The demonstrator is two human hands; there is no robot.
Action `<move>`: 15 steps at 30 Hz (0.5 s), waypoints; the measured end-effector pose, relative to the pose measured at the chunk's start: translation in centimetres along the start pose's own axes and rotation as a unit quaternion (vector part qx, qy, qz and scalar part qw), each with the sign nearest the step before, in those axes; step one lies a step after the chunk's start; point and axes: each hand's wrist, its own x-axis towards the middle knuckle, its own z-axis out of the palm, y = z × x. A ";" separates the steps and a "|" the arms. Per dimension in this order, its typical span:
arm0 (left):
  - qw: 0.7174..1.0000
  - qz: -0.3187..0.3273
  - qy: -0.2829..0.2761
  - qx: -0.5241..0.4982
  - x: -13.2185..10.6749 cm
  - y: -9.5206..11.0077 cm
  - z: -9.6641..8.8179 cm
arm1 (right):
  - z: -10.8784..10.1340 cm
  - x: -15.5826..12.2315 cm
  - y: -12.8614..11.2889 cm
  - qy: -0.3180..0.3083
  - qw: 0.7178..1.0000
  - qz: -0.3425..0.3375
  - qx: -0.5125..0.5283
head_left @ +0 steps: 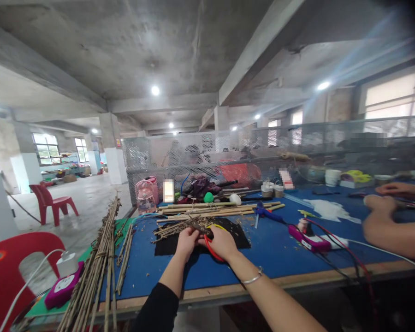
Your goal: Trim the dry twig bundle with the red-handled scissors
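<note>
My left hand (186,241) is closed round the near end of a bundle of thin brown twigs (174,227) that lies on a black mat (235,234) on the blue table (276,244). My right hand (222,242), with a silver bracelet on its wrist, is closed on red-and-yellow-handled pruning shears (210,245) right beside the twigs. Both hands touch at the bundle's end.
Long bamboo canes (210,210) lie behind the mat, and more sticks (100,263) lie along the table's left edge. A purple power strip (309,240) with cables and a blue tool (268,213) lie to the right. Another person's arms (387,221) rest at far right. Red chairs (53,203) stand to the left.
</note>
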 end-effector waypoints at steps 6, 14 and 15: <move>1.000 0.005 0.021 0.001 0.3 -0.4 -0.1 | -0.4 -0.2 -0.3 0.000 1.000 -0.004 -0.005; 1.000 -0.010 0.030 -0.004 -0.2 0.2 -0.1 | -0.5 -0.2 -0.4 -0.029 0.999 0.022 -0.028; 0.999 -0.013 0.036 -0.001 -0.1 0.2 -0.1 | -0.5 -0.2 -0.4 -0.033 0.999 0.025 -0.030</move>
